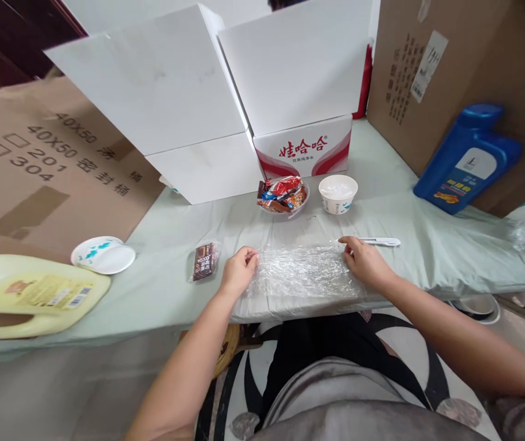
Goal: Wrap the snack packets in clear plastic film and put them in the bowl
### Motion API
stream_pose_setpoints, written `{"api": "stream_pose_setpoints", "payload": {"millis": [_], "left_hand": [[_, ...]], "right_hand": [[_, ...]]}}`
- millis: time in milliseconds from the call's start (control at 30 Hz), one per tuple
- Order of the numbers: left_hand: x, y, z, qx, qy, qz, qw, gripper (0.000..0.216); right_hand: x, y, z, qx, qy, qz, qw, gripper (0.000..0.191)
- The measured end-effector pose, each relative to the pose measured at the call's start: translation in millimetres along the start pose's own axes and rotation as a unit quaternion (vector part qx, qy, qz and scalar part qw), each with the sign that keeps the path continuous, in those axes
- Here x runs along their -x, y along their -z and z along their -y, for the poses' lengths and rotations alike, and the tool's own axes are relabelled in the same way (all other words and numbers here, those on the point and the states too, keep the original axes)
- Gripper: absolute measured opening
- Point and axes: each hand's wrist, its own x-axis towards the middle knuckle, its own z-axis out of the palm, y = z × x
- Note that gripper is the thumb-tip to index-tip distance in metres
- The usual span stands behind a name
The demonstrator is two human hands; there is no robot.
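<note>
A crumpled sheet of clear plastic film (305, 269) lies spread near the table's front edge, between my two hands. My left hand (241, 269) is closed, its thumb and fingers pinching the film's left edge. At the opposite side, my right hand (364, 262) has its curled fingers on the film's upper right corner. Just beyond those fingers rests a white utility knife (384, 242), lying flat. A brown cocoa packet (204, 261) in clear wrapping sits left of my left hand, apart from it.
Behind the film stand a clear bowl (290, 214) of wrapped snacks and a paper bowl (337, 202). White boxes (302, 147) line the back. A yellow jug (60, 294) and a tipped paper bowl (106, 254) lie left; a blue bottle (467, 162) leans right against a cardboard box (427, 92).
</note>
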Motion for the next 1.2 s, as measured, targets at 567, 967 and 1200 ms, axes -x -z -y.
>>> {"api": "stream_pose_setpoints", "payload": {"millis": [567, 967, 1200], "left_hand": [[-6.2, -26.8, -5.7, -0.262, -0.012, -0.022, 0.965, 0.024], [19.6, -15.4, -49.4, -0.141, -0.329, -0.021, 0.934, 0.029], [24.0, -50.5, -33.4, -0.233, -0.321, 0.143, 0.907, 0.070]], "right_hand": [[-3.9, -13.9, -2.2, 0.143, -0.012, 0.011, 0.990, 0.037], [7.7, 7.0, 28.6, 0.140, 0.166, -0.030, 0.976, 0.025], [13.2, -29.9, 9.1, 0.170, 0.207, 0.078, 0.960, 0.064]]}}
